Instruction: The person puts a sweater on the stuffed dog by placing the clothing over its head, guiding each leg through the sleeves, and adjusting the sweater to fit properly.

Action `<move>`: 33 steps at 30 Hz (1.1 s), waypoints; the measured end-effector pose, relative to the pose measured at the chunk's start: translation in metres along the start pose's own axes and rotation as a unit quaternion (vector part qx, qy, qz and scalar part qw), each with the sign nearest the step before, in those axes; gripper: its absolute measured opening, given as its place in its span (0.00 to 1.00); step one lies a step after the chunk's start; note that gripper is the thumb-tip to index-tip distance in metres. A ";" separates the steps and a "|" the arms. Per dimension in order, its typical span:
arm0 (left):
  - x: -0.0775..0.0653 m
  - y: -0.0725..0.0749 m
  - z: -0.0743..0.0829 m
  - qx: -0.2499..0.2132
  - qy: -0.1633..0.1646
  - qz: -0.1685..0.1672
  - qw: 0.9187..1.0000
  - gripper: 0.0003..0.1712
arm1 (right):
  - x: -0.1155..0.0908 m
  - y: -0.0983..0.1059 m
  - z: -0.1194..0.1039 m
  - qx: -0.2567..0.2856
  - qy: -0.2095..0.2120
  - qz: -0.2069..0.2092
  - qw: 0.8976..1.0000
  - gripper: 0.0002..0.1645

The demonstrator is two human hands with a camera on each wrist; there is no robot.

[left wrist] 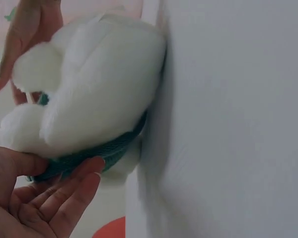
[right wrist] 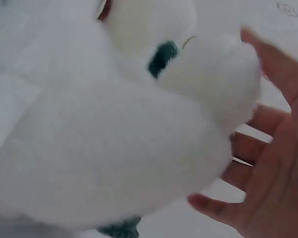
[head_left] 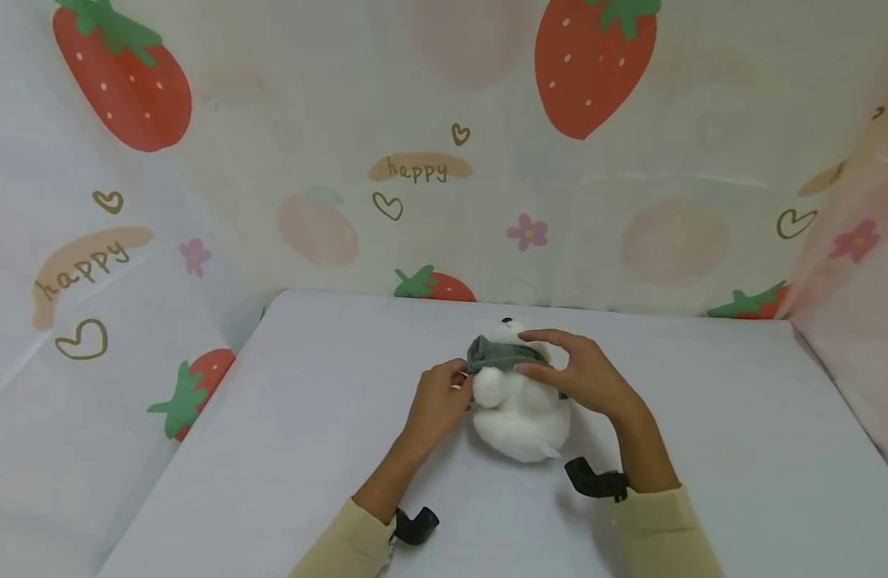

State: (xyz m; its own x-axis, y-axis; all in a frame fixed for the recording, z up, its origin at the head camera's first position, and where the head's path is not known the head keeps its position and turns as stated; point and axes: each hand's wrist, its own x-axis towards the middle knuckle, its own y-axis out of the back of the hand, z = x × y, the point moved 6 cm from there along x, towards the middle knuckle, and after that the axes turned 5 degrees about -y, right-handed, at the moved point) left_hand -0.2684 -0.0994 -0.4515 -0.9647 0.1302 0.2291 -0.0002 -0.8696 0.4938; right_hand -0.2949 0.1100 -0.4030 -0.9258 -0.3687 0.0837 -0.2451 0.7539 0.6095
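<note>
A white plush toy (head_left: pixel 522 429) sits on the table, its small black nose (head_left: pixel 507 320) toward the far side and its rounded back toward me. Green knitted cloth (head_left: pixel 512 356) wraps round it below the head. At its left side my left hand (head_left: pixel 437 405) pinches the cloth between thumb and fingers, as the left wrist view shows with the green fabric (left wrist: pixel 97 153) over the fingers. My right hand (head_left: pixel 596 377) curves loosely over the toy's right side. In the right wrist view its fingers (right wrist: pixel 253 148) are spread beside the white fur (right wrist: pixel 139 148).
The white table (head_left: pixel 307 449) ends at a printed backdrop (head_left: pixel 581 185) with strawberries, hearts and flowers. Curtain-like cloth also hangs at the left and right sides. A black wrist mount (head_left: pixel 417 527) sticks out by the left sleeve, another black mount (head_left: pixel 596 480) by the right.
</note>
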 end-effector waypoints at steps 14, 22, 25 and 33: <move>-0.007 0.015 0.032 0.170 -0.063 -0.004 0.983 0.08 | 0.003 -0.032 -0.022 -0.085 0.013 -0.002 0.996 0.64; -0.019 0.015 0.058 0.275 -0.112 -0.035 0.954 0.05 | 0.006 -0.032 -0.021 -0.096 -0.013 0.046 0.994 0.59; -0.024 0.011 0.066 0.280 -0.131 -0.061 0.949 0.03 | 0.006 -0.032 -0.022 -0.098 -0.009 0.078 0.992 0.53; -0.026 0.005 0.068 0.291 -0.145 -0.072 0.943 0.04 | 0.006 -0.031 -0.021 -0.139 0.006 0.116 0.983 0.39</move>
State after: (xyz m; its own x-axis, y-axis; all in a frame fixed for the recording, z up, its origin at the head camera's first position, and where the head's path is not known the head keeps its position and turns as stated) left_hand -0.2255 -0.0742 -0.3978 -0.8532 0.4253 0.3019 0.1002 -0.4345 0.8951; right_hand -0.2865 0.0727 -0.4046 -0.9437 -0.2120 0.2541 0.0621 0.6406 0.7653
